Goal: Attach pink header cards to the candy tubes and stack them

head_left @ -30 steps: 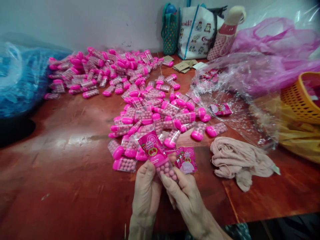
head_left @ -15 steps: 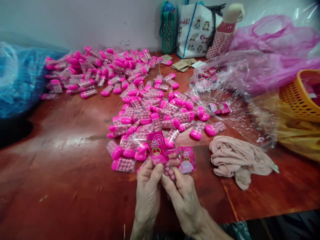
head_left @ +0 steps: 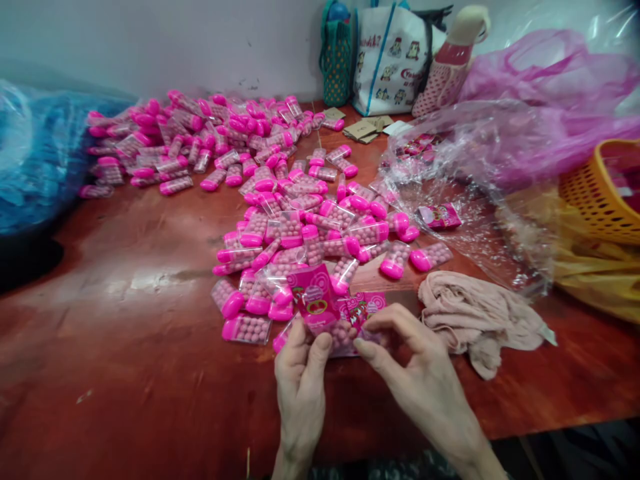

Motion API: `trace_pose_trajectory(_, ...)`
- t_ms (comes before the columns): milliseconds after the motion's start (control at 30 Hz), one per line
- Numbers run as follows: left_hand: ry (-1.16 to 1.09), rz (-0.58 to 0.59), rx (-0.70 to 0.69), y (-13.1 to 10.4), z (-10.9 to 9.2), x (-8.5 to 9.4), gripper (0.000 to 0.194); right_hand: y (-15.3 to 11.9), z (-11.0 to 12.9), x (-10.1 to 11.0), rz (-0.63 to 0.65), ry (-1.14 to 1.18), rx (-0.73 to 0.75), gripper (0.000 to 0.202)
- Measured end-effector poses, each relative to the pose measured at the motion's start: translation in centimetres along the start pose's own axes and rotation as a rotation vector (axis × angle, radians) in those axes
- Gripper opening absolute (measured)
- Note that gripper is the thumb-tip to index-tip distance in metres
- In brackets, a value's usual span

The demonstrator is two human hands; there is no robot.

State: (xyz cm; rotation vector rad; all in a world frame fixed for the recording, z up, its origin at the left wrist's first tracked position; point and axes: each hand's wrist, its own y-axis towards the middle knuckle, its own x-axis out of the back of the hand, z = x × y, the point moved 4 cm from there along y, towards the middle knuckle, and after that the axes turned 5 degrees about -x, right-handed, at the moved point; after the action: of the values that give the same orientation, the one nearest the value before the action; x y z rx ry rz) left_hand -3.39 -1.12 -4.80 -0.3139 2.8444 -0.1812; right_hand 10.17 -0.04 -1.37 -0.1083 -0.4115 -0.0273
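My left hand [head_left: 301, 383] is closed, thumb on top, around a small clear pack of pink candy balls [head_left: 343, 333] and a bright pink printed label [head_left: 315, 300] that sticks up above the fingers. Just right of the pack is my right hand [head_left: 410, 360], its thumb and forefinger apart and curved near the pack's end; nothing shows between them. More pink printed labels [head_left: 373, 303] lie on the table behind the fingers. Beyond the hands spreads a heap of clear candy packs [head_left: 290, 230] with pink caps.
A crumpled beige cloth [head_left: 480, 320] lies to the right. Behind it are a clear plastic bag [head_left: 480, 227], a pink label bundle [head_left: 440, 215] and a yellow basket [head_left: 600, 193]. A blue-filled bag [head_left: 40, 153] stands left. A white tote [head_left: 390, 63] and bottles stand at the wall.
My right hand has let go of the candy pack and moved a little right, its fingers now apart. My left hand keeps hold of the pack and label, which has tilted slightly.
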Motion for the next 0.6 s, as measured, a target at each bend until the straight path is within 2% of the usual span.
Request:
trace_pose_trajectory(67,0.114,0.078,0.017,-0.2,0.0,-0.4,0.019,0.3,0.0,0.4,-0.044,0.083,0.002,0.021)
trace_pose_trajectory(133,0.147,0.169,0.053,-0.5,0.1,-0.8,0.018,0.5,-0.3,0.0,-0.005,0.224,-0.044,0.019)
trace_pose_trajectory(200,0.07,0.243,0.121,-0.7,0.4,-1.2,0.025,0.7,-1.0,-0.8,0.067,0.407,-0.144,0.014)
trace_pose_trajectory(267,-0.032,0.277,0.204,-0.8,0.8,-1.5,0.032,0.7,-1.7,-1.4,0.082,0.575,-0.232,0.017)
trace_pose_trajectory(333,-0.096,0.257,0.25,-0.7,1.0,-1.6,0.031,0.6,-2.1,-1.7,0.058,0.693,-0.268,0.021)
trace_pose_trajectory(400,-0.129,0.214,0.265,-0.6,1.1,-1.6,0.021,0.4,-2.3,-2.0,0.059,0.765,-0.29,0.021)
trace_pose_trajectory(600,-0.143,0.134,0.28,-1.0,0.5,-1.5,0.012,-0.4,-2.1,-2.7,0.165,0.821,-0.355,0.02)
